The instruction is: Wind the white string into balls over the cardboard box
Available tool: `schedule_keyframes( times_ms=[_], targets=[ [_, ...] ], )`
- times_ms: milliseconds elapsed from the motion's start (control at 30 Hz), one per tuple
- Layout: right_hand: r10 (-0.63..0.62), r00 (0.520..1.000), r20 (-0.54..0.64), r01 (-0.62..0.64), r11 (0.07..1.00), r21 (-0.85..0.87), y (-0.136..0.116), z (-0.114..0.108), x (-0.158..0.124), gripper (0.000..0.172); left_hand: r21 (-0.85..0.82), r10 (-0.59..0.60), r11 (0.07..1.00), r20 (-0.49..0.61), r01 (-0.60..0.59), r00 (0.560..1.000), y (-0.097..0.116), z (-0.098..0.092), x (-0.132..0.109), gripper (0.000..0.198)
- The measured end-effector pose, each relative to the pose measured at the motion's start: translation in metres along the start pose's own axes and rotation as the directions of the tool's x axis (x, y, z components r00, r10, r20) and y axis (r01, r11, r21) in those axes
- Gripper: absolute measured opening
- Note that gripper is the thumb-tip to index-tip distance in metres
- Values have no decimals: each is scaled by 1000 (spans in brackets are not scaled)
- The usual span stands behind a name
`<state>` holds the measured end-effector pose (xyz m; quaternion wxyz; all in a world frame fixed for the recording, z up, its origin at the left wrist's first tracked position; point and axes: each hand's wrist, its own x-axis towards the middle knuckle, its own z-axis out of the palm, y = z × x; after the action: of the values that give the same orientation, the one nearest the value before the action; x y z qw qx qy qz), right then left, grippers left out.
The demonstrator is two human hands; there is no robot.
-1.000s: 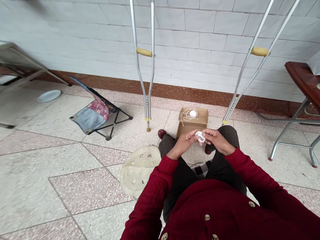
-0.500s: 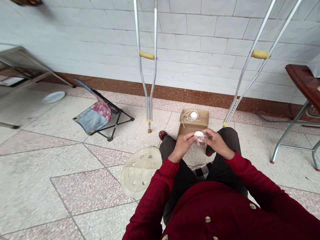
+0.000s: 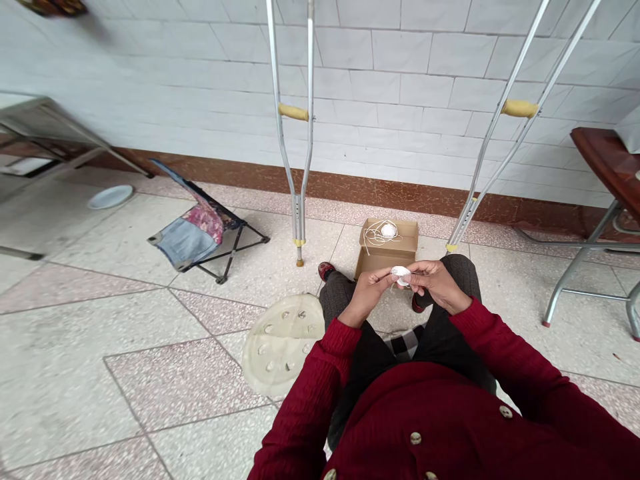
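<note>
A small white ball of string (image 3: 401,272) sits between my two hands, above the front edge of a cardboard box. My left hand (image 3: 371,292) grips its left side with thumb and fingers. From the other side, my right hand (image 3: 437,283) pinches it, thumb across the front. Part of the ball is covered by my fingertips. Just beyond, the open cardboard box (image 3: 406,233) stands on the floor between my feet, and another white ball of string (image 3: 388,231) with loose loops lies in its far part.
Two metal crutches (image 3: 299,213) (image 3: 467,213) lean at the tiled wall. A folding chair (image 3: 190,239) stands on the left, with a pale round mat (image 3: 280,343) nearer me. On the right is a dark red table (image 3: 607,160) with metal legs.
The ball has turned in my fingers and now shows a rounder face. My right hand has shifted its fingers over it. The box and the other ball stay put.
</note>
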<state>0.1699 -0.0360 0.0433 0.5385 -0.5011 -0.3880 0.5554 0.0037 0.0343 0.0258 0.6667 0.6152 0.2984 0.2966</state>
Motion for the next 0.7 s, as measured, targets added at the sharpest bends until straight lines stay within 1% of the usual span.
schedule_keyframes(
  times_ms=[67, 133, 200, 233, 267, 333, 367, 400, 433, 467, 500, 533, 567, 600, 633, 667, 700],
  targets=[
    [0, 997, 76, 4, 998, -56, -5, -2, -2, 28, 10, -11, 1000, 6, 11, 1000, 1, -2, 0, 30],
    [-18, 990, 141, 35, 992, -120, -12, -5, -4, 29, 38, -15, 999, -3, 16, 1000, 4, -7, -1, 30],
    [-83, 987, 141, 109, 976, -190, -18, -9, -3, 28, 78, -4, 997, -19, 5, 1000, 7, -12, -1, 31],
    [-138, 985, 100, 157, 961, -227, -20, -11, -2, 26, 99, 5, 995, -25, -3, 1000, 10, -14, -1, 31],
    [-199, 979, 36, 202, 943, -264, -21, -14, 0, 25, 118, 15, 993, -29, -12, 999, 12, -16, -2, 31],
    [-302, 945, -123, 253, 916, -311, -21, -20, 5, 26, 152, 36, 988, -33, -30, 999, 16, -18, -3, 31],
    [-322, 927, -190, 256, 917, -307, -20, -22, 9, 26, 168, 45, 985, -32, -39, 998, 18, -19, -4, 30],
    [-313, 921, -234, 245, 929, -279, -18, -24, 13, 26, 183, 55, 982, -29, -48, 998, 19, -19, -4, 30],
    [-275, 929, -247, 219, 947, -233, -16, -24, 16, 27, 198, 62, 979, -24, -56, 998, 20, -19, -5, 30],
    [-214, 950, -226, 176, 968, -178, -14, -24, 18, 28, 210, 68, 976, -17, -63, 998, 21, -18, -5, 30],
    [-134, 975, -175, 113, 986, -124, -11, -23, 20, 31, 219, 72, 973, -12, -68, 997, 22, -18, -5, 30],
    [-40, 994, -98, 32, 996, -84, -7, -21, 20, 35, 224, 75, 972, -9, -71, 997, 23, -17, -5, 30],
    [55, 998, -11, -55, 997, -63, -4, -19, 20, 38, 225, 76, 972, -9, -72, 997, 24, -17, -6, 31],
    [134, 989, 59, -131, 990, -54, 0, -16, 19, 41, 223, 77, 972, -13, -72, 997, 24, -16, -6, 31],
    [183, 979, 95, -179, 983, -46, 4, -13, 18, 42, 220, 79, 973, -22, -73, 997, 25, -16, -7, 32],
    [198, 975, 97, -195, 980, -31, 7, -9, 16, 42, 218, 82, 973, -32, -73, 996, 25, -16, -7, 33],
    [182, 981, 74, -182, 983, -8, 9, -7, 14, 41, 219, 84, 973, -41, -73, 996, 25, -16, -8, 33]
  ],
)
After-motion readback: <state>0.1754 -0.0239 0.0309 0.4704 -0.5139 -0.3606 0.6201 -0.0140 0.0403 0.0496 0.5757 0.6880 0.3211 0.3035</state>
